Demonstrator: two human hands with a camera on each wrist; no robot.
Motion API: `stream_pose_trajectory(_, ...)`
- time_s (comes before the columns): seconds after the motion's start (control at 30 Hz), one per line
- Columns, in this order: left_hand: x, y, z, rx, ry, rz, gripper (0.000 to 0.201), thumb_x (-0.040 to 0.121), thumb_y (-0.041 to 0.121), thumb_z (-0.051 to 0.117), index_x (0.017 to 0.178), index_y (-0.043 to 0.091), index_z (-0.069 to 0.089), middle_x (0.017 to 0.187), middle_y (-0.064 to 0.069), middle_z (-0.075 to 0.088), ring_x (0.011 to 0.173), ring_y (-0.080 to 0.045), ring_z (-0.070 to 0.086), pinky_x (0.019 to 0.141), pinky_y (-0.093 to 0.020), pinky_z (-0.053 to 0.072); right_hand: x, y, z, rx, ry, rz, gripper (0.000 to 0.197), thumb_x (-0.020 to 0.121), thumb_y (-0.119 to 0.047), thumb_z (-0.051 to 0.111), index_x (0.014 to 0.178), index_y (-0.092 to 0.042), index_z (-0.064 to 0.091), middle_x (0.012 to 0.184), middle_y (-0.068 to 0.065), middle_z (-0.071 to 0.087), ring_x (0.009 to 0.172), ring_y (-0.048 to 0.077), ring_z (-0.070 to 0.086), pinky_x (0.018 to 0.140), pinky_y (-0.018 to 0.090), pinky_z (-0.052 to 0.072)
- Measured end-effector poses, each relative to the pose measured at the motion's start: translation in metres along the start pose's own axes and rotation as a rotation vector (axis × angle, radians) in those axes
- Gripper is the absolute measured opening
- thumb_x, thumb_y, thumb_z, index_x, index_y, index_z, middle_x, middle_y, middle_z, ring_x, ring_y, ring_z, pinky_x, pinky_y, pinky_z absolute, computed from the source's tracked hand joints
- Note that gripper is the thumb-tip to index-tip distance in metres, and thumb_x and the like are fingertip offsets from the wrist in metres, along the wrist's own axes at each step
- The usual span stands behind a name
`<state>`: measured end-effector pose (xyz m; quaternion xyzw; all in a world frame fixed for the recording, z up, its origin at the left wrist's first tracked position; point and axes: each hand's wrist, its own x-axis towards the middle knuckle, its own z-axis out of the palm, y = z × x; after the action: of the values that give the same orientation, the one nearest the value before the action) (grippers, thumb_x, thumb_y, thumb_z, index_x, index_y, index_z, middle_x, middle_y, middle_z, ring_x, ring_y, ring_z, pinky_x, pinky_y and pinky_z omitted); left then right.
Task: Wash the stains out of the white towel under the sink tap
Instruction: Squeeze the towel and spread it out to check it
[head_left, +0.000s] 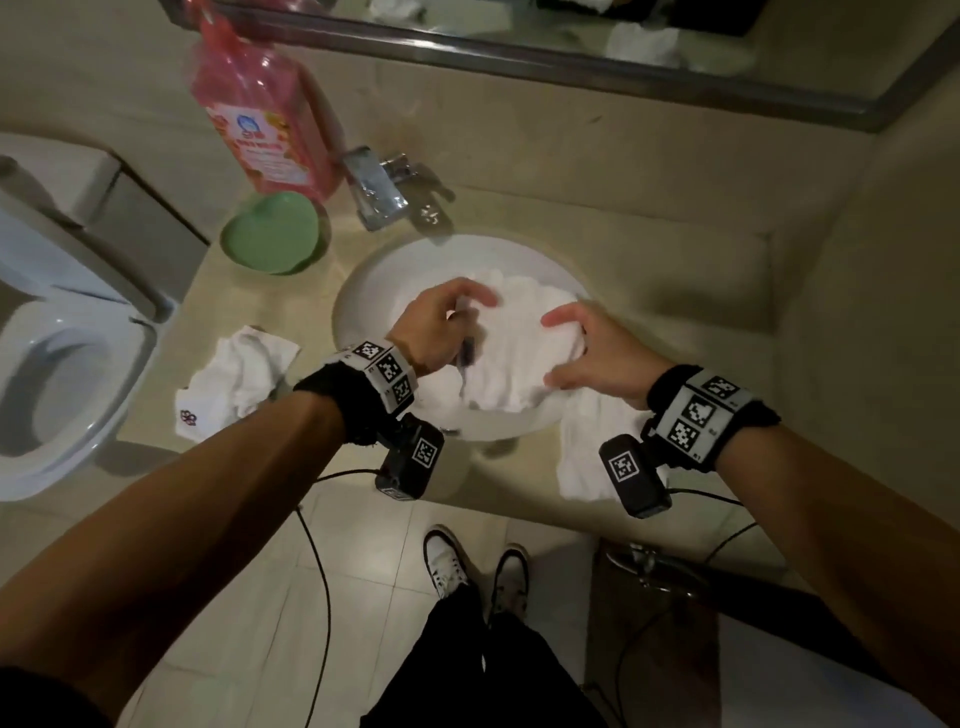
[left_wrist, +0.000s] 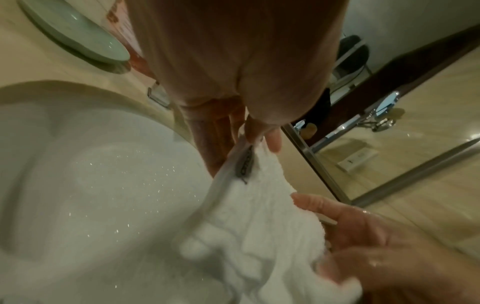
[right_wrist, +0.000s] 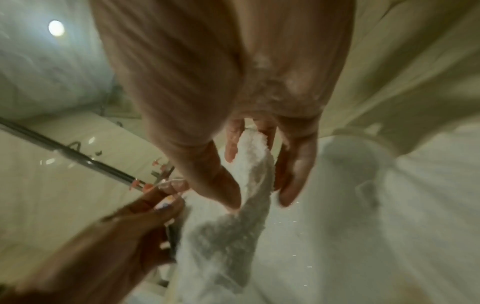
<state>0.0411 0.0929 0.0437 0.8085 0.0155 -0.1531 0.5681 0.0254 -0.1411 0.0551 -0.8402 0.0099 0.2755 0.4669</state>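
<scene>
A: While both hands are over the round white sink basin (head_left: 363, 280), where does the white towel (head_left: 514, 343) lie?

B: Bunched inside the basin, with 1 end draped over the near rim onto the beige counter (head_left: 649, 171). In the left wrist view a hemmed edge shows with a dark stain (left_wrist: 245, 162) beside it.

A: What is the left hand (head_left: 441, 325) doing?

B: Its thumb and fingers (left_wrist: 274, 139) pinch that hemmed edge just above the stain, lifting it off the basin.

A: And the right hand (head_left: 592, 348)?

B: It holds a fold of the towel between its thumb and fingers (right_wrist: 232, 144); the fingers are only partly curled, and the skin looks wet or soapy in the right wrist view. The picture is blurred there, so I can't tell how firm the hold is.

A: What about the tap?

B: The chrome tap (head_left: 382, 189) stands at the far rim of the basin. I can't tell whether water is running.

A: Anything else on the counter?

B: A pink bottle with a printed label (head_left: 265, 109) stands left of the tap, and a green bowl (head_left: 270, 239) sits just in front of it. A 2nd white cloth (head_left: 234, 379), crumpled, lies left of the basin. A white toilet (head_left: 57, 332) is off to the left, and a framed mirror (head_left: 545, 36) runs along the wall behind.
</scene>
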Motion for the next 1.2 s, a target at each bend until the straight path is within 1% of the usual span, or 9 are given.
stream_pose_trajectory(0.1,-0.003,-0.001,0.025,0.008,-0.128,-0.032,0.035,0.084,0.012,0.074,0.116,0.025,0.065,0.098,-0.012,0.066,0.063,-0.016,0.067,0.064,-0.032,0.059,-0.019,0.028,-0.012,-0.145,0.0,-0.017,0.074,0.07,-0.003,0.077,0.129,-0.037,0.046,0.095,-0.008,0.051,0.07,0.007,0.055,0.051,0.01,0.042)
stream_pose_trajectory(0.2,-0.005,-0.006,0.051,0.153,-0.268,-0.04,0.074,0.069,0.01,0.086,0.131,0.027,0.052,0.118,-0.006,0.06,0.08,-0.015,0.069,0.082,-0.029,0.058,-0.035,0.055,-0.027,-0.196,-0.009,0.028,0.078,0.072,-0.003,0.073,0.133,-0.041,0.044,0.096,-0.002,0.055,0.068,0.008,0.057,0.053,0.019,0.045)
stream_pose_trajectory(0.33,-0.003,-0.015,0.089,0.106,-0.335,-0.04,0.077,0.066,0.003,0.086,0.129,0.025,0.047,0.124,-0.003,0.055,0.086,-0.023,0.069,0.08,-0.033,0.059,-0.048,0.088,-0.044,-0.307,-0.029,0.086,0.077,0.071,-0.004,0.076,0.133,-0.04,0.048,0.096,-0.003,0.055,0.065,0.013,0.059,0.046,0.017,0.044)
stream_pose_trajectory(0.43,-0.002,-0.029,0.119,0.127,-0.39,-0.066,0.077,0.067,0.007,0.087,0.128,0.025,0.044,0.125,-0.002,0.054,0.079,-0.018,0.068,0.071,-0.026,0.058,-0.048,0.115,-0.051,-0.247,-0.025,0.163,0.06,0.077,-0.015,0.076,0.13,-0.036,0.057,0.11,0.002,0.062,0.086,0.019,0.066,0.071,0.029,0.057)
stream_pose_trajectory(0.67,-0.002,-0.051,0.143,0.355,-0.525,-0.103,0.068,0.08,0.01,0.078,0.141,0.017,0.048,0.142,-0.01,0.043,0.098,-0.025,0.068,0.091,-0.039,0.056,-0.049,0.145,-0.039,-0.569,-0.074,0.223,0.028,0.097,-0.037,0.056,0.122,-0.037,0.069,0.114,0.006,0.054,0.101,0.019,0.055,0.096,0.034,0.047)
stream_pose_trajectory(0.77,0.002,-0.044,0.117,0.325,-0.456,-0.201,0.052,0.086,0.013,0.073,0.134,0.015,0.053,0.129,-0.007,0.051,0.096,-0.023,0.065,0.084,-0.038,0.056,-0.037,0.118,-0.039,-0.664,0.004,0.165,0.024,0.094,-0.029,0.055,0.099,-0.025,0.079,0.104,0.0,0.074,0.093,0.023,0.066,0.085,0.035,0.054)
stream_pose_trajectory(0.93,-0.011,-0.028,0.014,0.218,-0.234,-0.235,0.02,0.09,0.013,0.066,0.11,0.014,0.063,0.1,-0.004,0.066,0.078,-0.017,0.063,0.064,-0.027,0.053,0.006,0.028,-0.001,-0.499,-0.073,-0.014,0.014,0.09,-0.035,0.065,0.099,-0.026,0.072,0.088,-0.007,0.067,0.087,0.013,0.063,0.077,0.026,0.045)
stream_pose_trajectory(1.07,-0.049,-0.045,-0.098,0.492,-0.029,-0.261,0.023,0.089,0.019,0.065,0.112,0.019,0.064,0.109,-0.002,0.068,0.096,-0.02,0.064,0.087,-0.032,0.051,0.05,-0.056,0.073,-0.463,-0.197,-0.224,0.011,0.091,-0.033,0.065,0.096,-0.026,0.072,0.083,-0.015,0.063,0.078,0.002,0.058,0.068,0.016,0.042)
stream_pose_trajectory(1.2,-0.093,-0.105,-0.189,0.766,0.26,-0.591,0.043,0.084,0.028,0.066,0.125,0.02,0.055,0.129,-0.009,0.049,0.113,-0.032,0.056,0.098,-0.044,0.046,0.092,-0.118,0.172,-0.496,-0.352,-0.302,0.007,0.09,-0.031,0.066,0.096,-0.027,0.067,0.081,-0.015,0.059,0.079,0.007,0.058,0.07,0.018,0.041)
